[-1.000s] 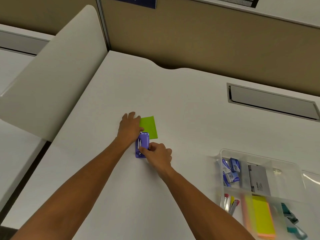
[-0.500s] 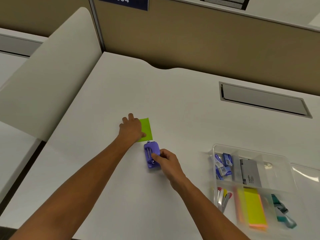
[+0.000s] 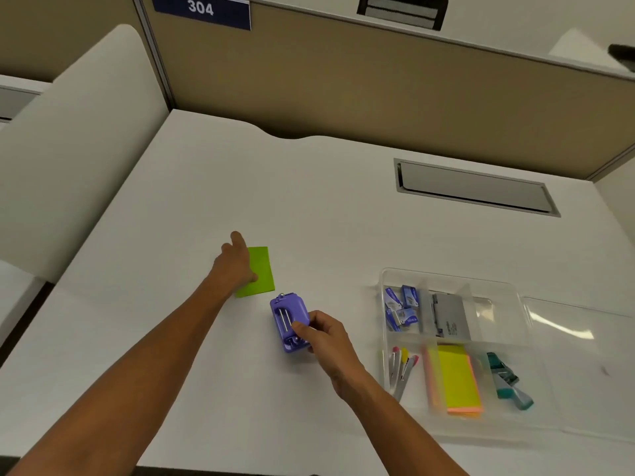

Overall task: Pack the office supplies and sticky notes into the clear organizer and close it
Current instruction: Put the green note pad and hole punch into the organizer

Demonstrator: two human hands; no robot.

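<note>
Head view: right hand fingers clamp the purple hole punch; left hand lies flat, fingers spread, on the green sticky pad just beyond the punch.

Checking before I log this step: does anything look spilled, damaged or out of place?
Nothing spilled or damaged. Two items are still outside the clear organizer: the green sticky notes under the left hand, and the purple hole punch in the right hand.

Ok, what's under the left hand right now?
The left hand rests on the left edge of a green sticky note pad lying on the desk. The covered strip is hidden.
</note>
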